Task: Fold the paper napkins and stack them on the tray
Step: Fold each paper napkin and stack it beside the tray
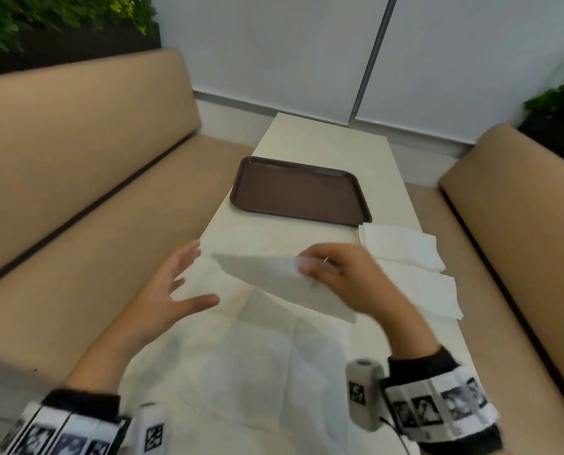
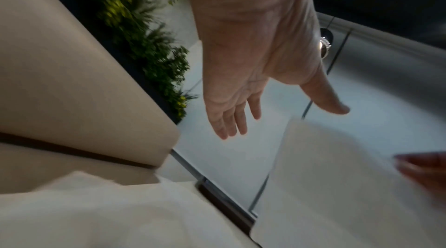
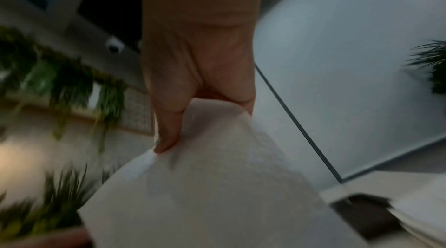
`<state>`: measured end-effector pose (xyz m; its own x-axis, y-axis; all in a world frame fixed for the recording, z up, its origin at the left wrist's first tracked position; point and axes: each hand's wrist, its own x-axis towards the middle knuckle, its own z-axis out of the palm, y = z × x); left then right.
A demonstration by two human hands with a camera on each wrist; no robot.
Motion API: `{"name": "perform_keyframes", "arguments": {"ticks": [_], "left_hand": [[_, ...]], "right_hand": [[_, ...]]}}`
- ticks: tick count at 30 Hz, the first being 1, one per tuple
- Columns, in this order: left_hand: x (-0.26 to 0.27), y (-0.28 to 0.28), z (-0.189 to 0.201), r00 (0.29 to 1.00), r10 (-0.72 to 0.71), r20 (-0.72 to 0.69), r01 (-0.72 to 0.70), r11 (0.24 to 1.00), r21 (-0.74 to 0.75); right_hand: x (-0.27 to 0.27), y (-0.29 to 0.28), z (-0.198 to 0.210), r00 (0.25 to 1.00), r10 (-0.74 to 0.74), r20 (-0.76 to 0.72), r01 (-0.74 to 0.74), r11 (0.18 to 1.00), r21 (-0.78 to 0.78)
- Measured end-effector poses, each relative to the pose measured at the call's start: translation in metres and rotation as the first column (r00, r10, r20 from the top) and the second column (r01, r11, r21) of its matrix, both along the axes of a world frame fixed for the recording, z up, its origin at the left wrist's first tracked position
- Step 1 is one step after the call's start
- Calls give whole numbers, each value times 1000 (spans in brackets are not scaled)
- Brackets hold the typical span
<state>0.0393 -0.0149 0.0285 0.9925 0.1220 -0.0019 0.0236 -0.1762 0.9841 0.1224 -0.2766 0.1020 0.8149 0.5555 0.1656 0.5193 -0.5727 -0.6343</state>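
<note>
A white paper napkin (image 1: 274, 277) hangs in the air above the table, pinched at its edge by my right hand (image 1: 326, 267). In the right wrist view the thumb (image 3: 169, 130) presses the napkin (image 3: 205, 185) against the fingers behind it. My left hand (image 1: 175, 290) hovers to the napkin's left, fingers spread and straight, holding nothing; the left wrist view shows the open palm (image 2: 241, 61) with the napkin (image 2: 337, 175) beyond it. Another unfolded napkin (image 1: 257, 366) lies flat on the table under both hands. The brown tray (image 1: 300, 192) sits further back with nothing on it.
A pile of white napkins (image 1: 405, 254) lies on the table's right side, just in front of the tray's corner. The narrow white table (image 1: 323, 139) runs between two beige benches (image 1: 77, 192). Green plants (image 1: 44, 21) stand behind the left bench and at the right.
</note>
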Motion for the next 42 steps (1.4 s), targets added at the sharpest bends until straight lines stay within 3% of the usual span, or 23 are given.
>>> {"name": "perform_keyframes", "arguments": {"ticks": [3, 7, 10, 12, 14, 15, 17, 20, 23, 27, 31, 35, 42], "left_hand": [[33, -23, 23, 984, -168, 55, 174, 976, -131], [51, -55, 46, 939, -337, 74, 344, 897, -278], [54, -70, 48, 938, -344, 39, 337, 878, -339], [56, -76, 49, 947, -319, 20, 302, 871, -388], [59, -80, 50, 964, -264, 3, 238, 863, -446], [61, -82, 51, 973, -230, -13, 198, 861, -468], [63, -83, 51, 982, -182, -41, 141, 869, -475], [63, -82, 49, 984, -173, -45, 140, 903, -406], [58, -80, 50, 968, -245, 47, 246, 911, -332], [55, -78, 51, 964, -216, 152, 253, 921, -297], [57, -75, 53, 951, -222, 216, 248, 963, -102], [55, -75, 57, 959, -181, 216, 189, 982, -18], [53, -79, 53, 967, -137, 216, 140, 990, 1]], "right_hand": [[1, -15, 45, 993, 32, -112, -8, 979, 202], [9, -33, 61, 974, 0, -228, 83, 932, 352], [17, -47, 53, 948, -88, -307, 221, 875, 432], [16, -57, 44, 899, -123, -421, 356, 765, 537], [10, -66, 30, 841, -36, -539, 428, 653, 625], [5, -70, 21, 822, 34, -568, 420, 637, 646], [-4, -75, 7, 795, 102, -598, 396, 660, 639], [-11, -82, -9, 813, 1, -582, 415, 700, 581], [-15, -85, -13, 855, -75, -512, 422, 674, 606], [-20, -84, -13, 904, -152, -399, 388, 681, 621], [-20, -84, -14, 919, -166, -356, 368, 682, 632], [-19, -87, -16, 912, -192, -362, 391, 676, 625], [-14, -97, -23, 914, -288, -287, 403, 735, 545]]}}
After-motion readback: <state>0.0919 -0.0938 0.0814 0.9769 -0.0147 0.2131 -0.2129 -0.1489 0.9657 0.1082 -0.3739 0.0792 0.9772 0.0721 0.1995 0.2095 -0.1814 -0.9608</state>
